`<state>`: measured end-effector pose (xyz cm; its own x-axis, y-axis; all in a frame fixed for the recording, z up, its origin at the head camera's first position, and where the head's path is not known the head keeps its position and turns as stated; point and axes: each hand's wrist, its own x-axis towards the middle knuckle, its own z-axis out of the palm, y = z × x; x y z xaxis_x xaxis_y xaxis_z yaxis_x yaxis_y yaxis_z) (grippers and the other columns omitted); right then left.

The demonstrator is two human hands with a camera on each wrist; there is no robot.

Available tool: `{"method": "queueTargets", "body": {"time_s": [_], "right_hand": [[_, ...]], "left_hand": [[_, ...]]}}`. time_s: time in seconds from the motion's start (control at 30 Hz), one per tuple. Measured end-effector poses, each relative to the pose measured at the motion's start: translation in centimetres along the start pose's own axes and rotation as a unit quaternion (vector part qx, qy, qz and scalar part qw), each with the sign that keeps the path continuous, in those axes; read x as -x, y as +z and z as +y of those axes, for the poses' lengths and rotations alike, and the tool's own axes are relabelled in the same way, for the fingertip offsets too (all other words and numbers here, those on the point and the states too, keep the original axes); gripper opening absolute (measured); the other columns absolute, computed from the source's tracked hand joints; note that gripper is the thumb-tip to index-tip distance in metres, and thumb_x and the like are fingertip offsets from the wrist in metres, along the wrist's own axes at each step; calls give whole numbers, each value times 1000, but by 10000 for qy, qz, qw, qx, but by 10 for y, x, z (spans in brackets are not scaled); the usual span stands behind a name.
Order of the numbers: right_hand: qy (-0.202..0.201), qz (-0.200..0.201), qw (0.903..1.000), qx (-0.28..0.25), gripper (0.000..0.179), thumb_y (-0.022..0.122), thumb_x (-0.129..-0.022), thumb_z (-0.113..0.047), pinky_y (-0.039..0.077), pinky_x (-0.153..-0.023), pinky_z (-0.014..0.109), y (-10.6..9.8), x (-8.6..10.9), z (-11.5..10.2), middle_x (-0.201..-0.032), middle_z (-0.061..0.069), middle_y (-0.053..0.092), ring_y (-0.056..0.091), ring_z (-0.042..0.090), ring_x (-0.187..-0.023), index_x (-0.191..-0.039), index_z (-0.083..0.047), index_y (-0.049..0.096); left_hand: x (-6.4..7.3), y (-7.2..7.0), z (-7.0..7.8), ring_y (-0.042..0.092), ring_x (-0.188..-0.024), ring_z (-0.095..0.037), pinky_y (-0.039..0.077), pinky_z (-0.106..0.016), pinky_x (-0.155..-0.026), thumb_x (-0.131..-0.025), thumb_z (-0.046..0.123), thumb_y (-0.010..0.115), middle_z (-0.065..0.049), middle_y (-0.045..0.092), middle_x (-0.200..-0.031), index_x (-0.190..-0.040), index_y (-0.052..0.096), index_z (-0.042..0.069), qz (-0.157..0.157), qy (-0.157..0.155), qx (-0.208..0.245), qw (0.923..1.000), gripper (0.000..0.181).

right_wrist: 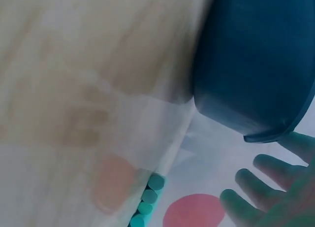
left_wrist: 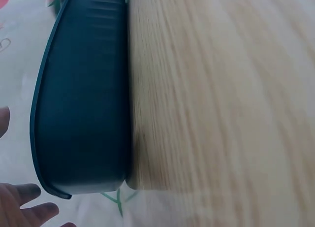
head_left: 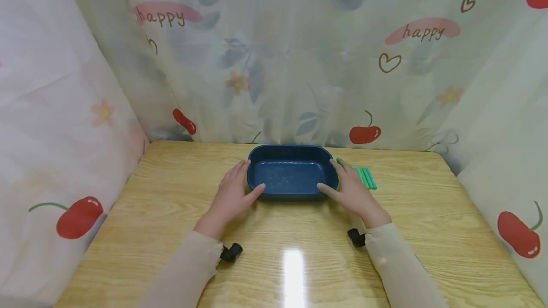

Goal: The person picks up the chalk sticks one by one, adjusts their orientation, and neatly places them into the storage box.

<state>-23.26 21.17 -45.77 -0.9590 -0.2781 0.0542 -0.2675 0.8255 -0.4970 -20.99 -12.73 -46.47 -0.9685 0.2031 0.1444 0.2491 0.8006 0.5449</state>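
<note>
A dark blue rectangular basin (head_left: 291, 197) with rounded corners stands on the wooden table, near its back edge. Nothing lies inside it. My left hand (head_left: 233, 191) is at its left end, the thumb over the front rim and the other fingers along the side. At the right end, my right hand (head_left: 353, 194) mirrors this. In the left wrist view the fingertips (left_wrist: 42, 212) are spread close by the rim. The right wrist view shows straight, spread fingers (right_wrist: 266, 190), one of them right at the basin's rim.
Several green sticks (head_left: 366, 178) lie side by side on the table (head_left: 428, 222), just beyond my right hand. A patterned curtain (head_left: 291, 61) hangs behind the table and along both sides. Small black devices (head_left: 231, 252) sit at both wrists.
</note>
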Motion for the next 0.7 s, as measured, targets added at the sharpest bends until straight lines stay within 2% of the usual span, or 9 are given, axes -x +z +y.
{"method": "queueTargets", "body": {"time_s": [0.23, 0.37, 0.7], "right_hand": [[-9, -334, 9994, 77, 107, 59, -89, -69, 23, -113, 67, -4, -4, 2, -163, 27, 14, 15, 50, -147, -159, -1, 16], [-18, -480, 9988, 9, 111, 60, -87, -71, 19, -116, 65, -2, -7, 3, -164, 24, 14, 13, 47, -148, -159, 1, 14], [77, -564, 9984, 45, 117, 62, -84, -72, 20, -116, 63, 2, -8, 3, -164, 23, 13, 12, 47, -149, -158, 4, 14]], "left_hand": [[-8, 8, 1, 19, -149, -40, 16, -57, -120, -95, 59, 58, -17, 18, -165, -160, 19, 5, -205, -181, 33, 9996, 93], [-10, 11, -1, 19, -149, -40, 15, -56, -120, -94, 60, 59, -17, 17, -165, -160, 16, 5, -352, -266, 36, 9990, 97], [-8, 11, -4, 18, -150, -38, 16, -56, -120, -89, 66, 62, -15, 17, -166, -161, 17, 6, -429, -342, 3, 9985, 103]]}}
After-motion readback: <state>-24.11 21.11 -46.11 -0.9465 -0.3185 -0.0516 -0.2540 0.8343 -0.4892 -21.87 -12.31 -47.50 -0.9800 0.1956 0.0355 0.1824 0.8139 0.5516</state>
